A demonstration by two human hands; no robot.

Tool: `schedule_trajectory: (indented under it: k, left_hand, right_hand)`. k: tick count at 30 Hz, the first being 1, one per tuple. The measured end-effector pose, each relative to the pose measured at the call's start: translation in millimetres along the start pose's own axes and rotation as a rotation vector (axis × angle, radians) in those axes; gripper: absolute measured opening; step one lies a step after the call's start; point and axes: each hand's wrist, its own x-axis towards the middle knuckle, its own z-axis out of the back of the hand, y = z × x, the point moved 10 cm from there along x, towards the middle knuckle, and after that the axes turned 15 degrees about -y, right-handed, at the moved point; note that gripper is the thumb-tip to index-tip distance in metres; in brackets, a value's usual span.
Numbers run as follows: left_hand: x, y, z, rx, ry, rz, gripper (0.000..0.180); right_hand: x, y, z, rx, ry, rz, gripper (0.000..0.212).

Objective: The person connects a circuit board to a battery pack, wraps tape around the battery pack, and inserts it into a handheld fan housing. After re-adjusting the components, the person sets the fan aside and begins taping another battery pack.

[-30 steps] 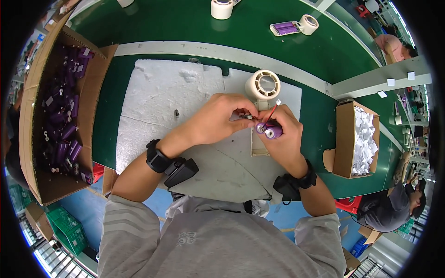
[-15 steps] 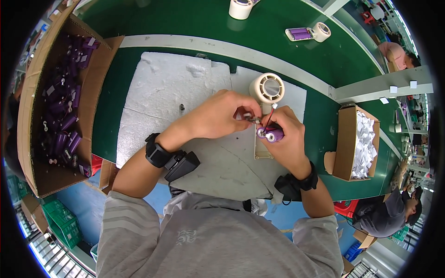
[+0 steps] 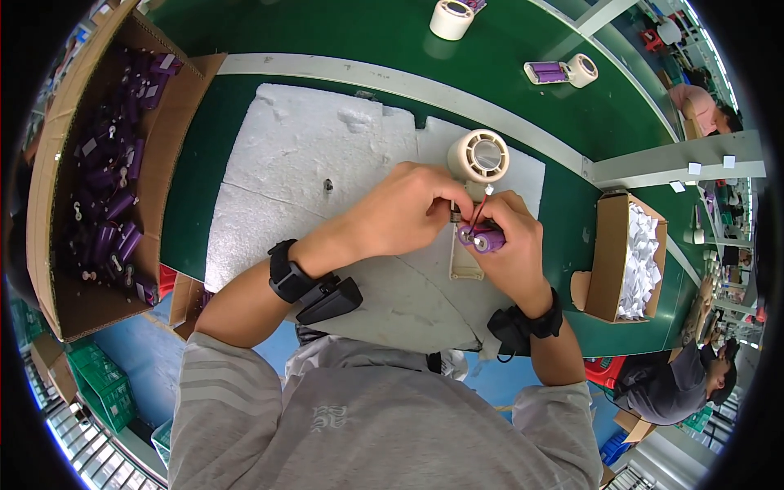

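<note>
A cream handheld fan (image 3: 479,155) lies on the white foam board, its round head away from me and its open handle (image 3: 467,265) toward me. My right hand (image 3: 516,249) is closed around a purple battery pack (image 3: 488,240) of two cells, held over the handle with the cell ends facing me. Thin wires with a white connector (image 3: 489,189) rise from the pack near the fan head. My left hand (image 3: 411,208) is pinched at the handle's upper end, beside the pack. A small metallic bit shows at its fingertips, too covered to name.
On the left stands a cardboard box (image 3: 184,155) of purple battery packs. A smaller carton (image 3: 604,261) with white pieces is at the right. Two more fans (image 3: 451,20) (image 3: 559,73) lie beyond the pale rail (image 3: 327,67). A small dark bit (image 3: 328,186) rests on the foam board (image 3: 286,139).
My left hand has shifted slightly right and closer to the battery pack, its fingers now hiding more of the small metallic bit. My right hand still holds the pack. The whole view has shifted a little.
</note>
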Motion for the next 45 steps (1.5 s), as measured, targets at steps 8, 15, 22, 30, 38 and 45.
schedule_trajectory:
  k: [8, 15, 22, 30, 38, 45]
  left_hand:
    - [1.5, 15.7, 2.3, -0.03, -0.013, 0.124, 0.014]
    - [0.1, 16.4, -0.4, -0.012, 0.003, 0.181, 0.014]
    - [-1.5, 13.0, 0.8, -0.002, -0.05, 0.114, 0.016]
    - [-1.5, 13.4, 0.9, 0.022, -0.026, 0.186, 0.016]
    - [-5.4, 29.3, -6.9, -0.15, 0.07, 0.392, 0.014]
    - [-3.9, 39.1, -5.8, -0.305, 0.036, 0.499, 0.03]
  right_hand:
    - [-1.5, 2.0, -4.1, 0.021, -0.009, -0.021, 0.027]
    - [-7.8, -20.8, 0.9, 0.333, -0.096, -0.244, 0.027]
    - [-17.4, -40.9, 14.1, 0.468, -0.239, -0.438, 0.024]
    - [-12.7, -37.1, 29.0, 0.361, -0.349, -0.276, 0.018]
    - [-3.5, -12.4, 31.8, 0.192, -0.339, -0.034, 0.015]
    - [-1.4, -7.3, 33.1, 0.074, -0.36, 0.005, 0.018]
